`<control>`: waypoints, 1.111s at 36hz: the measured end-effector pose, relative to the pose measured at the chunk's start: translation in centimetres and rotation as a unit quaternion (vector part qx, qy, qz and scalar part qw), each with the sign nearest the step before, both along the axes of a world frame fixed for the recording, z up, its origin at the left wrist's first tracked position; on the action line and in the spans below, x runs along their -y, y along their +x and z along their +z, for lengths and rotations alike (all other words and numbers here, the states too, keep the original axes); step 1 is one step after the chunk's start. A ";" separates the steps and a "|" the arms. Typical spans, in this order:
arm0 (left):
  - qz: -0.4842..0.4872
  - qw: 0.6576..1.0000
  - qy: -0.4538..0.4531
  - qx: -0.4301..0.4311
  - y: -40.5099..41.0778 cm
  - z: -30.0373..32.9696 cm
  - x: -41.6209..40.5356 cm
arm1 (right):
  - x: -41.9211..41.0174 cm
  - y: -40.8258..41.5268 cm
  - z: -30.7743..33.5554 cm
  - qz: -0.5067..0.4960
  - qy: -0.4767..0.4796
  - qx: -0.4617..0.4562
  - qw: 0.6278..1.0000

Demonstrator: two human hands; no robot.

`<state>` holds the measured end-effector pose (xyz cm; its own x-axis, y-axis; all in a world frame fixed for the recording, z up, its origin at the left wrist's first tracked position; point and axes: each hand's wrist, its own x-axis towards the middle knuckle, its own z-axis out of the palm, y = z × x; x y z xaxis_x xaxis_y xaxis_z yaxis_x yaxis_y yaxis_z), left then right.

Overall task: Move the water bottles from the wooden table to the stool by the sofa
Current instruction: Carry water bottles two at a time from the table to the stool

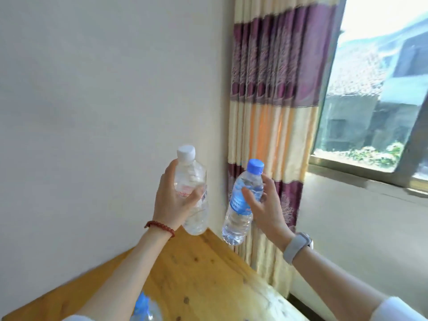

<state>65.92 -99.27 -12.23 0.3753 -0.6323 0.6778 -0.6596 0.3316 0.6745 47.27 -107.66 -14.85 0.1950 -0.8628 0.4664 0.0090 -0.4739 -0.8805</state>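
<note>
Holding one bottle in each hand, the person has both lifted above the far corner of the wooden table [208, 274]; the left hand [172, 200] is wrapped around the middle of the white-capped bottle [193, 193], fingers curled over its label, and the right hand [261, 205] pinches the blue-capped bottle [240, 205] at its label, thumb in front and fingers behind. Both bottles are nearly upright, the blue-capped one leaning a little, and they are close to each other but not touching; a third bottle [144, 308] with a blue top shows at the lower edge, blurred, apparently on the table. The stool and the sofa are not visible.

The bottles seem to be full of water, so I judge them moderately heavy for one hand; the thin plastic will probably give under pressure and may be slippery, so the waist at the label is the best place to grip. The caps are on, so tilting should spill nothing.
</note>
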 end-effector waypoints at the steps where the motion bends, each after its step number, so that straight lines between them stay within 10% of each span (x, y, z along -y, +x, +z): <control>1: -0.022 1.000 -0.012 -0.003 -2.9 0.9 -0.6 | -1.3 -3.1 1.0 -0.016 -0.016 0.008 1.000; 11: -0.273 0.961 0.024 -0.045 -34.3 -2.6 -7.7 | -18.1 -34.8 0.9 -0.316 -0.074 -0.052 0.944; 18: -0.481 0.866 0.133 -0.017 -58.1 -8.7 -14.4 | -35.0 -56.0 -6.0 -0.498 0.025 -0.111 0.860; 29: -0.780 0.595 0.187 0.050 -91.5 -13.8 -30.9 | -61.0 -78.8 -12.9 -0.773 0.129 -0.022 0.621; 40: -0.894 0.392 0.175 0.125 -120.1 -13.9 -52.7 | -82.4 -95.3 -11.7 -0.902 0.135 0.033 0.410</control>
